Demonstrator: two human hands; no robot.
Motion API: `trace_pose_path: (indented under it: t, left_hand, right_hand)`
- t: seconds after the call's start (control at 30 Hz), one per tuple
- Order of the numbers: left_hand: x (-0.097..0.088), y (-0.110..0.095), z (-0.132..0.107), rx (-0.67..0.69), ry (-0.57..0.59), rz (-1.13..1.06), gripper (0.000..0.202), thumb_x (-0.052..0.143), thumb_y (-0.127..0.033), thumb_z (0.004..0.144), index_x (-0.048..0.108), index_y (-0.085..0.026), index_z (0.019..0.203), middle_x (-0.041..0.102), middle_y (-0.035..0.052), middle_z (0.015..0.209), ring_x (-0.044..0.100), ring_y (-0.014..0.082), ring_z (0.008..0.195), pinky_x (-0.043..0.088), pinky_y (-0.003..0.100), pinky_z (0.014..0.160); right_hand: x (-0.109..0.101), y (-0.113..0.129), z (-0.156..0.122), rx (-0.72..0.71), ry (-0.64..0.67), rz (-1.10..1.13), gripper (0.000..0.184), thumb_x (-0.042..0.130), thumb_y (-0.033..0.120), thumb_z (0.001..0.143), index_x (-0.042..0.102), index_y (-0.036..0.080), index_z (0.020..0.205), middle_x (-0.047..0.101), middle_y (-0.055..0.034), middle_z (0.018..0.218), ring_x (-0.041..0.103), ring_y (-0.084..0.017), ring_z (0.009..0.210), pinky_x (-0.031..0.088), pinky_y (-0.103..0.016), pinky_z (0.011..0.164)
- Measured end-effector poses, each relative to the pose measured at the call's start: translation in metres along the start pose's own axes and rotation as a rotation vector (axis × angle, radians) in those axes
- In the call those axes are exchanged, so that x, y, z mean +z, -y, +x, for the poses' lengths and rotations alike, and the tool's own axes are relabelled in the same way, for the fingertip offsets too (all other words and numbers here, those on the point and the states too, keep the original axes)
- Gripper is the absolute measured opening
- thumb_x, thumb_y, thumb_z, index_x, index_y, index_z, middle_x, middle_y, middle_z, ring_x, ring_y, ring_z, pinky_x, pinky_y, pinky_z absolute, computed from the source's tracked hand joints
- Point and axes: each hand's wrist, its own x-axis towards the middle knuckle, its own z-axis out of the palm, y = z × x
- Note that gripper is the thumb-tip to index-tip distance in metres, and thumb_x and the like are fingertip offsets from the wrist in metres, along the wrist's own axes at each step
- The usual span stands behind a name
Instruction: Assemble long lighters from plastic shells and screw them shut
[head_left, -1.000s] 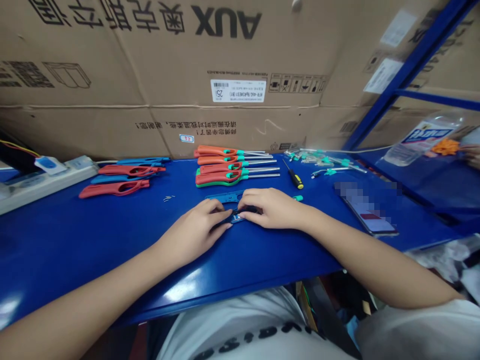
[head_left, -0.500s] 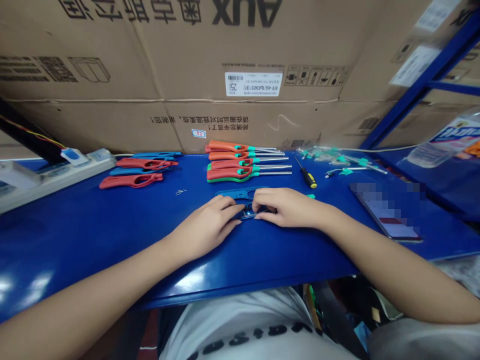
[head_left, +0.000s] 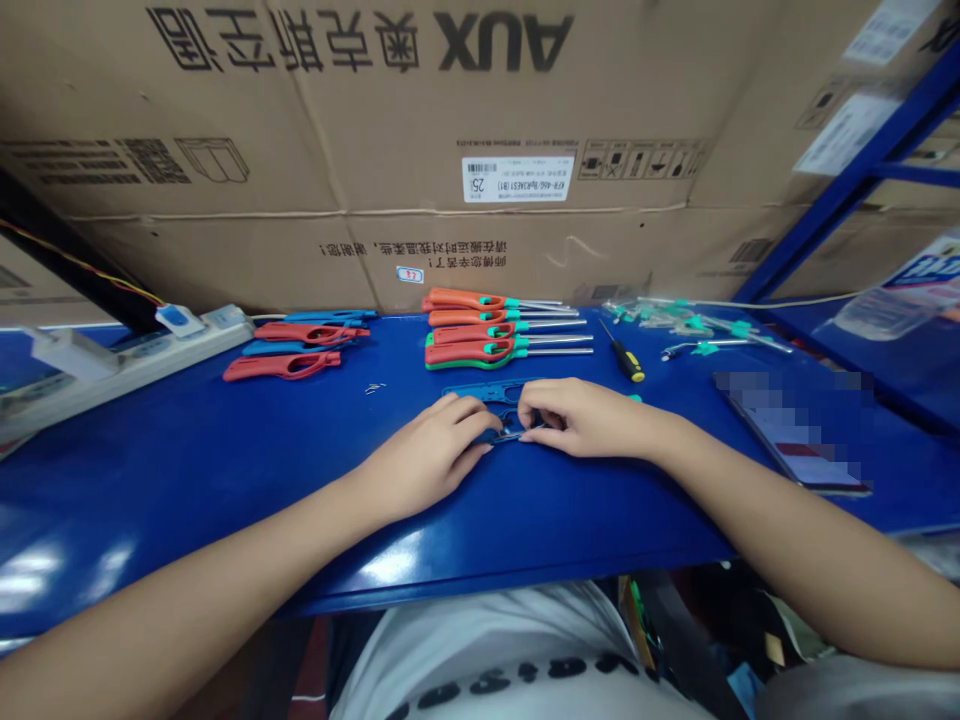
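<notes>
My left hand (head_left: 439, 452) and my right hand (head_left: 592, 418) meet low over the table, fingertips bent in from both sides on a blue lighter shell (head_left: 511, 436). Small parts show in the shell, but fingers cover most of it. The left thumb and fingers pinch its left end; those of the right curl over its right end. Just behind lies another blue half shell (head_left: 480, 391), partly hidden by the right hand. A bit of green plastic (head_left: 635, 398) peeks out past the right wrist.
Long-nosed lighters (head_left: 472, 335) lie in a stack behind the hands. To their left are red and blue handles (head_left: 281, 367) and tiny screws (head_left: 373, 388). On the right are a screwdriver (head_left: 626, 360), metal-tube nozzles (head_left: 697, 325) and a phone (head_left: 787, 440). A power strip (head_left: 127, 375) runs along the left.
The whole view has shifted slightly, so everything appears a little further right and lower. Both hands keep their place at the blue shell, with only small finger movement.
</notes>
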Motion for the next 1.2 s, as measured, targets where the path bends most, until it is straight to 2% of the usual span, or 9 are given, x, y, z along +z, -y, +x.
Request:
trace_pose_path:
  t: [0.13, 0.23, 0.6, 0.97, 1.2]
  left_hand:
    - [0.0003, 0.0006, -0.0001, 0.006, 0.002, -0.005, 0.021, 0.051, -0.021, 0.101, 0.062, -0.018, 0.119, 0.063, 0.0106, 0.117, 0.056, 0.0252, 0.113, 0.049, 0.042, 0.1]
    - [-0.0002, 0.0004, 0.0, 0.007, 0.003, -0.003, 0.021, 0.05, -0.021, 0.101, 0.063, -0.019, 0.118, 0.063, 0.0108, 0.116, 0.057, 0.0252, 0.112, 0.05, 0.042, 0.099]
    - [-0.0019, 0.0001, 0.0006, 0.009, 0.022, 0.023, 0.023, 0.05, -0.021, 0.102, 0.063, -0.019, 0.121, 0.063, 0.0107, 0.118, 0.057, 0.0254, 0.112, 0.05, 0.043, 0.099]
    - [-0.0013, 0.0001, -0.0002, 0.004, 0.018, 0.03, 0.022, 0.049, -0.023, 0.102, 0.063, -0.019, 0.119, 0.063, 0.0095, 0.121, 0.056, 0.0255, 0.112, 0.05, 0.043, 0.098]
    - [-0.0006, -0.0002, 0.0006, 0.021, 0.009, 0.031, 0.023, 0.048, -0.021, 0.102, 0.063, -0.02, 0.12, 0.062, 0.0094, 0.123, 0.056, 0.0251, 0.114, 0.049, 0.043, 0.099]
  right_hand:
    - [0.0014, 0.0007, 0.001, 0.012, 0.021, -0.013, 0.01, 0.065, 0.018, 0.09, 0.065, 0.017, 0.1, 0.066, -0.0041, 0.095, 0.056, -0.014, 0.075, 0.041, -0.025, 0.068]
    - [0.0028, 0.0008, 0.0016, -0.003, 0.031, -0.026, 0.007, 0.063, 0.018, 0.091, 0.065, 0.017, 0.098, 0.067, -0.0051, 0.099, 0.058, -0.015, 0.08, 0.042, -0.026, 0.07]
    - [0.0033, 0.0001, 0.0008, 0.003, 0.019, -0.004, 0.006, 0.063, 0.015, 0.09, 0.061, 0.017, 0.095, 0.064, -0.004, 0.098, 0.056, -0.015, 0.08, 0.041, -0.025, 0.069]
    - [0.0016, 0.003, 0.0008, 0.036, -0.005, 0.061, 0.007, 0.063, 0.013, 0.088, 0.059, 0.017, 0.091, 0.061, -0.0009, 0.087, 0.05, -0.012, 0.07, 0.037, -0.024, 0.065]
    - [0.0012, -0.0013, 0.001, 0.064, -0.006, 0.115, 0.003, 0.061, 0.018, 0.091, 0.058, 0.018, 0.091, 0.059, 0.0016, 0.077, 0.05, -0.011, 0.065, 0.038, -0.023, 0.061]
